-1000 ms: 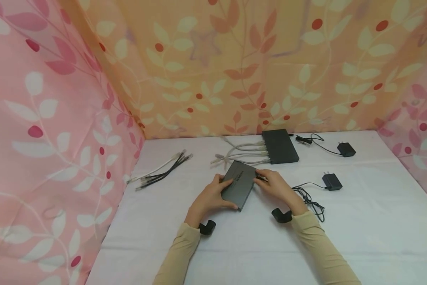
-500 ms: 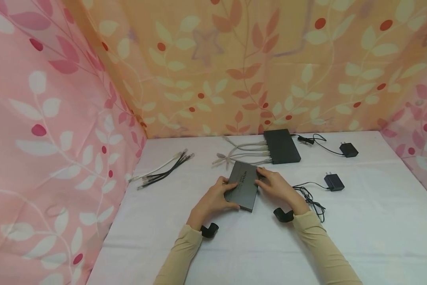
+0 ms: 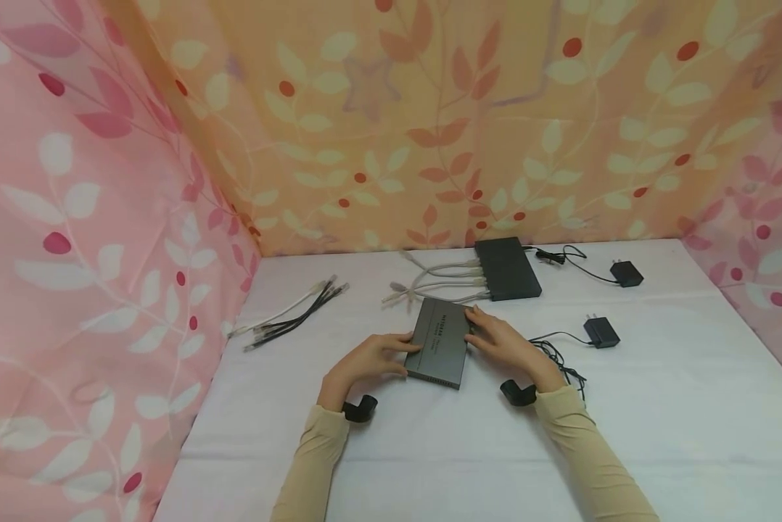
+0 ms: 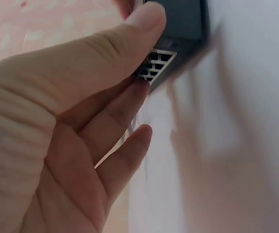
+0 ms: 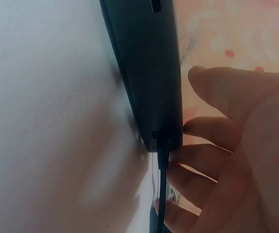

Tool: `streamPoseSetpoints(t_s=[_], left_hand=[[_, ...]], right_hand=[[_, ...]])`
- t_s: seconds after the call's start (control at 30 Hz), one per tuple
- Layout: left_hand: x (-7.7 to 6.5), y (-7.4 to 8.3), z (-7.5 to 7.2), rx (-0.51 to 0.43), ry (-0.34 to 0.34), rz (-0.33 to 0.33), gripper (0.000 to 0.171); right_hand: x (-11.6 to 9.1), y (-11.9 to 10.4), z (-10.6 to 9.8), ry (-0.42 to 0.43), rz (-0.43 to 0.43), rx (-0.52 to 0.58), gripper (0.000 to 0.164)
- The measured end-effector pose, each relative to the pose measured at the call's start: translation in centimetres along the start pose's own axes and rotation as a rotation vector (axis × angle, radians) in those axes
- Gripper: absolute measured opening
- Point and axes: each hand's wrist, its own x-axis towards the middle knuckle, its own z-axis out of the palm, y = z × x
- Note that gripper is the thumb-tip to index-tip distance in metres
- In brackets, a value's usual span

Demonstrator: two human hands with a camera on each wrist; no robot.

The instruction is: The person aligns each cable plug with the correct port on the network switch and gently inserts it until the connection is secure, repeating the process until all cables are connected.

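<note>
A grey network switch [image 3: 438, 344] marked NETGEAR lies on the white table between the two hands. My left hand [image 3: 370, 361] is at its left side, with fingertips over the top edge and the thumb by the near corner. The left wrist view shows a row of ports [image 4: 158, 65] beside those fingers. At the right edge my right hand [image 3: 505, 344] rests its fingertips near the far corner. A black power cable [image 5: 162, 194] is plugged into that edge, and the fingers [image 5: 198, 184] lie just beside its plug; the thumb stands apart from the switch.
Behind stands a second black switch [image 3: 508, 268] with several grey network cables [image 3: 446, 283] plugged in. Its power adapter [image 3: 627, 273] lies to its right. Another adapter [image 3: 602, 332] has a coiled cord [image 3: 561, 359]. Loose black and white cables [image 3: 293, 319] lie at left.
The switch has turned and now lies straighter, with its near end shifted right. My left hand has loosened and drawn back to the left. The right hand stays at the right edge.
</note>
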Motion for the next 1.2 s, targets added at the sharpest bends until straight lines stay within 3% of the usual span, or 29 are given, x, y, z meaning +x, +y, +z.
streamPoseSetpoints(t_s=[0.17, 0.37, 0.6, 0.97, 1.2], left_hand=[[-0.3, -1.0, -0.4, -0.026, 0.028, -0.002, 0.064], [0.0, -1.5, 0.1, 0.085, 0.102, 0.037, 0.08], [0.6, -0.5, 0.9, 0.15, 0.083, 0.011, 0.08], [1.0, 0.5, 2.0, 0.245, 0.077, 0.049, 0.072], [1.2, 1.4, 2.8, 0.264, 0.134, 0.089, 0.073]], right_hand=[[0.2, -0.2, 0.2, -0.027, 0.032, -0.009, 0.063], [0.2, -0.4, 0.2, -0.037, 0.062, -0.035, 0.065], [0.2, -0.2, 0.4, -0.021, 0.061, -0.072, 0.068], [0.2, 0.8, 0.9, -0.003, 0.049, -0.06, 0.069], [0.1, 1.1, 0.5, -0.006, 0.041, -0.017, 0.068]])
